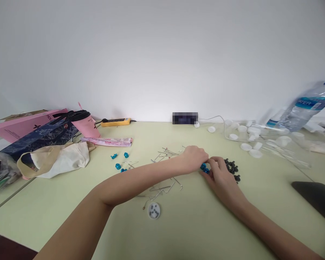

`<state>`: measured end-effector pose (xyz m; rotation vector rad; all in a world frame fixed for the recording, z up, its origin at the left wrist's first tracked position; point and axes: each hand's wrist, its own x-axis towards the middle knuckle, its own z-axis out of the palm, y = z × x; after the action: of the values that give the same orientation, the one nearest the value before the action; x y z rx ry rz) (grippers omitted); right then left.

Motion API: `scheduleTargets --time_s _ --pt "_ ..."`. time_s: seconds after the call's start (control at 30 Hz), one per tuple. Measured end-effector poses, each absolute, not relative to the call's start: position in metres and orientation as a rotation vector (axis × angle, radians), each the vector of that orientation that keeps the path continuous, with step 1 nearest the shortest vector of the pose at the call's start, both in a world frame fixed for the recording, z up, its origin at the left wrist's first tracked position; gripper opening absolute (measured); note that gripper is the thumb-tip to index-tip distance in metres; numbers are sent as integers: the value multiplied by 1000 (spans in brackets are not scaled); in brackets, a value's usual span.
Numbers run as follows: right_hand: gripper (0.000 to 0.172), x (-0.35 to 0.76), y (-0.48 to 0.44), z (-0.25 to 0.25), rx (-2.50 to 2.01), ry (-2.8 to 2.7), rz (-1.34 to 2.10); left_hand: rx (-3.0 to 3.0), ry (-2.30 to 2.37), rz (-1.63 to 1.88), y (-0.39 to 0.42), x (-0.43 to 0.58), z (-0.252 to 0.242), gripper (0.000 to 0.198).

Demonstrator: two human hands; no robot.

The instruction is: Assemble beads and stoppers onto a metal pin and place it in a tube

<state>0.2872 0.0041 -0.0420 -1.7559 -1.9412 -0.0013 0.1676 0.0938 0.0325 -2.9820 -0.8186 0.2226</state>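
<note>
My left hand (194,159) is reached across to the right, its fingers curled and mostly hidden behind the back of the hand. It meets my right hand (220,178), whose thumb and fingers are closed around small shiny blue parts (205,168). What my left fingers hold, if anything, is hidden. Several black knob-like pieces (232,167) lie just beyond my right hand. Thin bent metal rods (162,192) are scattered under and around my left forearm. More blue parts (118,166) lie to the left. A white cap (154,211) holding small dark bits is nearest me.
On the left are a pink cup (87,126), a cloth bag (61,159) and a pink packet (107,141). A yellow power strip (116,122) and a dark device (185,118) stand by the wall. White caps (246,147), clear tubes and a water bottle (306,104) are right.
</note>
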Motion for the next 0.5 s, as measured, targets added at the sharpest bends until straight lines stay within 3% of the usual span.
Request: scheduleTargets --time_s 0.43,0.5 --pt "11 290 5 -40 -1767 -1937 -72 -3235 -712 -27 109 164 18 9" --pt "11 289 6 -40 -1783 -1919 -86 -3282 -773 -89 114 164 12 17"
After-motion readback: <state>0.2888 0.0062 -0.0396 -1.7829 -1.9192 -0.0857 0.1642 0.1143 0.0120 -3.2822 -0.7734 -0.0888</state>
